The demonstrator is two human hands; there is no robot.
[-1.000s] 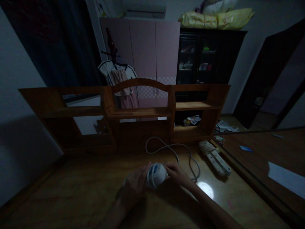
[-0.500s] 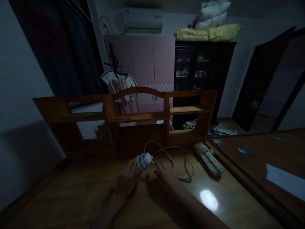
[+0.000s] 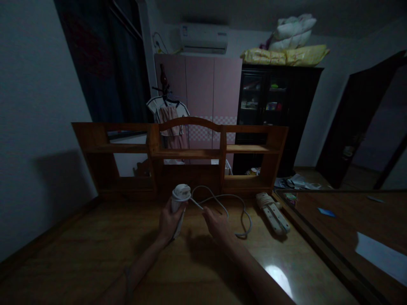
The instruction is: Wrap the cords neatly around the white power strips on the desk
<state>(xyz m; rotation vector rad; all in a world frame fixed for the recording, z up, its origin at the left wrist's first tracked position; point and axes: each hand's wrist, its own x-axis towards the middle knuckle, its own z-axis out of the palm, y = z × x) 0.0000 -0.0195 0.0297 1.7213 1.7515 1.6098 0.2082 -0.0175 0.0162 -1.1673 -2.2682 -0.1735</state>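
A white power strip (image 3: 178, 210) stands tilted in my left hand (image 3: 169, 220), whose fingers are wrapped round its body. Near its upper end the grey-white cord is looped about it. My right hand (image 3: 218, 224) pinches the cord (image 3: 196, 204), which runs taut from the strip to my fingers. The rest of the cord lies in loose loops on the wooden desk (image 3: 127, 254), behind and to the right of my right hand. The cord's far end is hidden.
Another power strip (image 3: 274, 215), its cord wound round one end, lies on the desk at right. A wooden shelf unit (image 3: 187, 155) stands along the back. On the lower surface at right are a white paper (image 3: 381, 256) and a blue card (image 3: 326, 212).
The power strip has turned more upright and moved slightly left in my left hand. The cord between it and my right hand has lengthened. The view has shifted too.
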